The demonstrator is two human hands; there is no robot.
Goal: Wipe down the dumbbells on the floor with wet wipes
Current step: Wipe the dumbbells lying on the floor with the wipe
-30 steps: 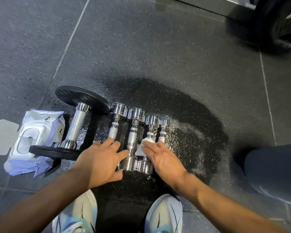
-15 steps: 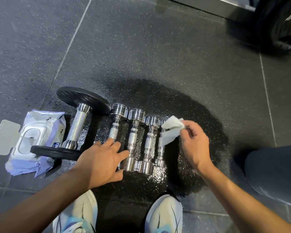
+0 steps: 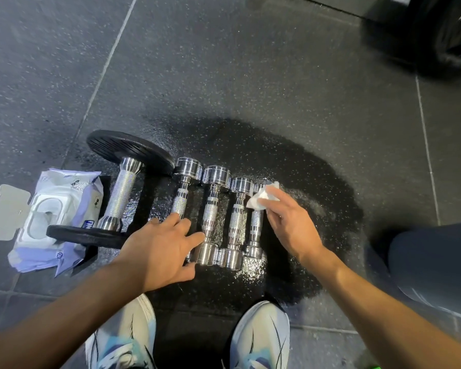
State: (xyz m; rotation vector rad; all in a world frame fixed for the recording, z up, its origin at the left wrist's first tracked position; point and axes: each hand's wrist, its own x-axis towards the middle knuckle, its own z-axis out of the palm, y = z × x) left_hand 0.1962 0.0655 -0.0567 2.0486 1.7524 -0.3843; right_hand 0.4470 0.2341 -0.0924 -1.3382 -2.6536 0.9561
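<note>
Several chrome dumbbells lie side by side on the dark rubber floor. The smallest dumbbell (image 3: 255,227) is at the right end of the row. My right hand (image 3: 290,225) holds a white wet wipe (image 3: 261,198) against its far head. My left hand (image 3: 160,251) rests with spread fingers on the near end of the leftmost chrome dumbbell (image 3: 183,198), fingertips touching the second chrome dumbbell (image 3: 210,217). A bigger dumbbell with black plates (image 3: 117,198) lies further left. The wet wipes pack (image 3: 53,217) lies at far left with its lid open.
A wet patch (image 3: 317,198) darkens the floor around and right of the dumbbells. My two shoes (image 3: 258,339) stand just below the row. A dark-clothed knee (image 3: 434,262) is at the right edge. A large black weight plate (image 3: 447,30) stands at top right.
My right hand lifted the wipe off the third dumbbell's handle, swung right, and now presses it on the far head of the smallest dumbbell. My left hand has stayed put.
</note>
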